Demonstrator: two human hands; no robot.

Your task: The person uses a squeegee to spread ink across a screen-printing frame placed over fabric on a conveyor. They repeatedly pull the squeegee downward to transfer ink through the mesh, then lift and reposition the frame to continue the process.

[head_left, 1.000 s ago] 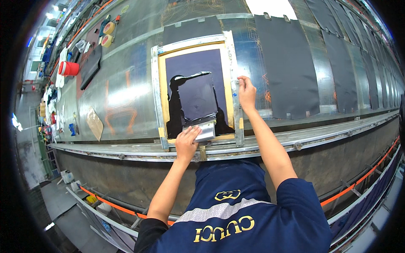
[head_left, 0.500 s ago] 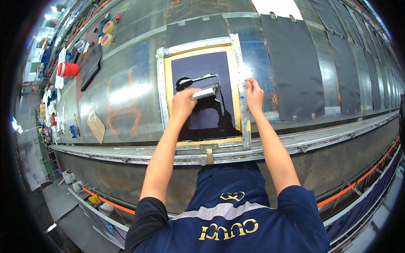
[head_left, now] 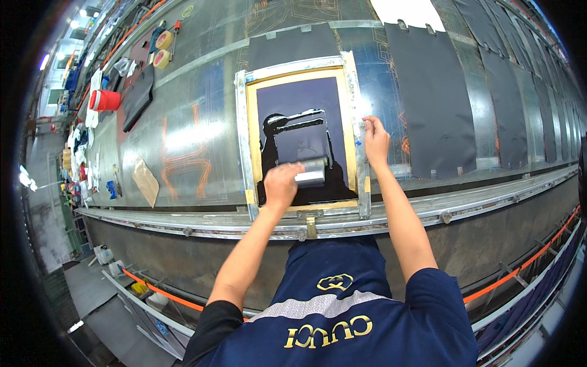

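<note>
Firmly, the left hand (head_left: 281, 182) grips a squeegee (head_left: 312, 172) while the right hand (head_left: 375, 138) clasps the screen frame (head_left: 362, 177).

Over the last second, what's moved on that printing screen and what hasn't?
The left hand, gripping the squeegee, pushed it from the near edge of the screen up to the far part, then pulled it back toward the person; it now sits low on the dark mesh again. The right hand stayed pressed on the right rail of the metal frame, which has not shifted.
</note>
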